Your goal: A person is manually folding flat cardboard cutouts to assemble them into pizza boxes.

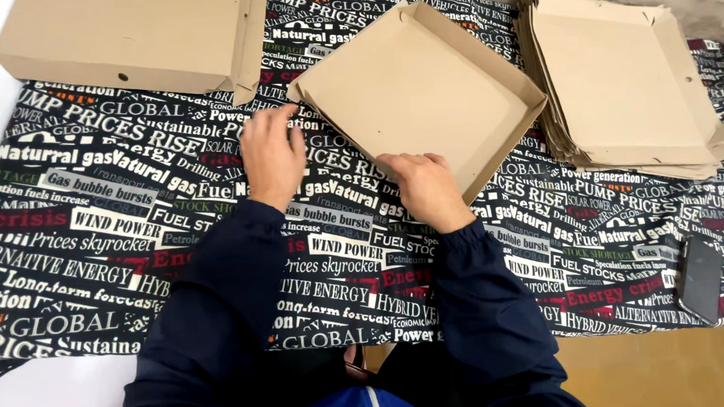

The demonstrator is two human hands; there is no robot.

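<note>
Both hands work on a half-folded cardboard box (418, 89) lying tilted on the printed cloth (91, 226). Left hand (273, 154) rests loosely open at the box's near-left edge, fingertips touching the corner. Right hand (426, 188) presses down on the near wall, fingers curled over it. Stack of flat boxes (620, 83) sits to the right, finished box (122, 34) top left, dark phone (700, 277) far right.
</note>
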